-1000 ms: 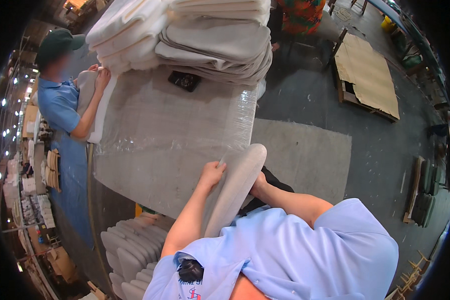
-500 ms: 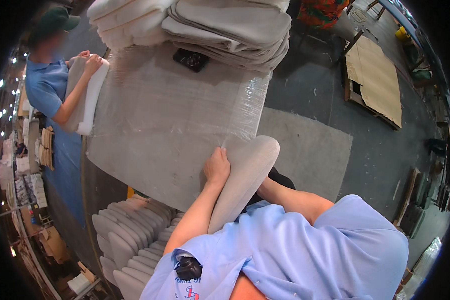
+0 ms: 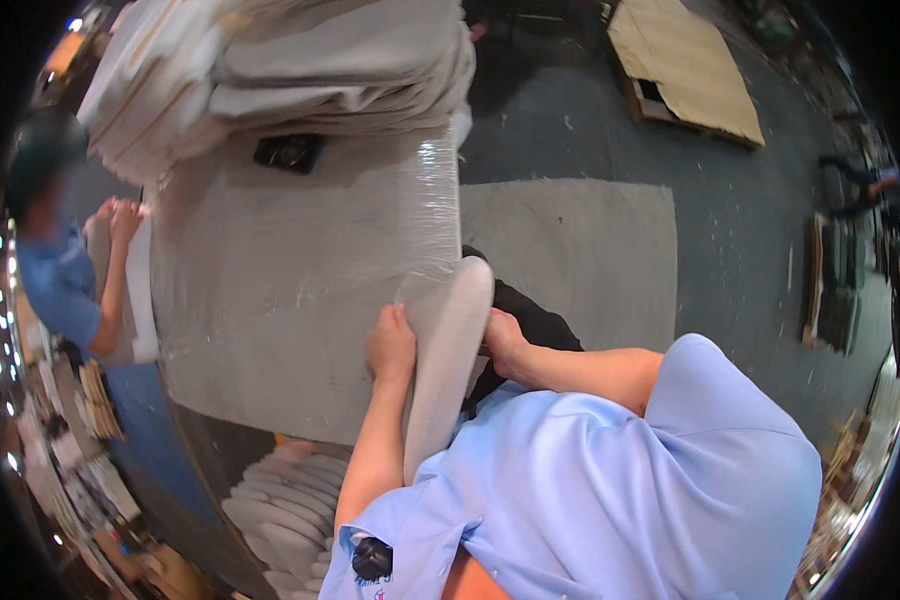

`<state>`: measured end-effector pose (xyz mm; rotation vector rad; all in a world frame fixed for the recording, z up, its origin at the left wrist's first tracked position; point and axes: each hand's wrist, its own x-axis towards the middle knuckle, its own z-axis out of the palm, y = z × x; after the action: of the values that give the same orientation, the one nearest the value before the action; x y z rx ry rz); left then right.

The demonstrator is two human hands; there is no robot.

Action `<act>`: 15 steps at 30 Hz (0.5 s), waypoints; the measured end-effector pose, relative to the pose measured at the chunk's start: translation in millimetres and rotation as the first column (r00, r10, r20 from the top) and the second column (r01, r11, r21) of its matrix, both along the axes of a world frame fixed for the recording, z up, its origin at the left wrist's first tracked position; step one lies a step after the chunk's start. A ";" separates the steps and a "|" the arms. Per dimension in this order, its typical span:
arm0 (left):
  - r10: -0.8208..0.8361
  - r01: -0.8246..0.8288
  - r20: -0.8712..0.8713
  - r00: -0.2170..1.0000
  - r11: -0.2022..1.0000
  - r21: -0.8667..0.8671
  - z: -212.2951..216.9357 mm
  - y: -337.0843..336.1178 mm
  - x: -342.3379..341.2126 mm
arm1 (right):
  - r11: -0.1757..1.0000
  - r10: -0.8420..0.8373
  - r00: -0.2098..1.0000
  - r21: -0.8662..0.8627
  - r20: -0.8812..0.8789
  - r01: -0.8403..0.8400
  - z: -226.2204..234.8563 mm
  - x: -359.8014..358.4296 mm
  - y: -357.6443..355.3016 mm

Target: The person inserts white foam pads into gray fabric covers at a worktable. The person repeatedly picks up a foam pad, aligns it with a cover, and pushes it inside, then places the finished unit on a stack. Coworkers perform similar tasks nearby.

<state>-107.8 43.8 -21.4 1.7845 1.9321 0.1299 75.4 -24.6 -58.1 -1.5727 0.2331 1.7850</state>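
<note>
A light grey fabric cushion (image 3: 454,345) stands on edge against my body at the table's near right corner. My left hand (image 3: 391,345) is closed at its left side, thumb and fingers pinching the fabric edge. On the other side, my right hand (image 3: 506,341) is closed against the cushion, its fingertips partly hidden behind it. The cushion's upper end rests near the edge of the plastic-wrapped work table (image 3: 280,290).
Stacked grey cushion pieces (image 3: 340,60) and a black object (image 3: 288,153) sit at the table's far end. Several cushions (image 3: 285,505) are piled below left. A co-worker (image 3: 60,270) handles a similar piece at left. Cardboard (image 3: 685,65) lies on a pallet far right.
The view has swung, shifting the table and stacks left. The cushion has turned more upright, and my right hand, mostly hidden before, now shows at its right side. My left hand stays on the edge.
</note>
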 end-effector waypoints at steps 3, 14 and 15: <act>-0.096 0.087 -0.071 0.993 0.989 -0.118 1.8 16.5 -14.5 | 1.000 -0.026 0.998 -0.003 0.060 0.027 20.8 2.6 5.7; -0.056 0.072 0.077 0.995 0.974 -0.217 -16.7 24.9 -26.2 | 0.999 -0.014 0.990 -0.051 -0.138 0.007 13.7 1.6 -20.6; -0.042 0.076 0.137 0.990 0.965 -0.250 -16.6 25.7 -28.2 | 0.998 -0.010 0.993 -0.070 -0.115 0.002 11.5 -1.1 -19.7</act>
<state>-136.0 69.4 -37.9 1.6196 1.7167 -0.0220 74.3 -44.3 -46.6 -1.5171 0.3582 1.8832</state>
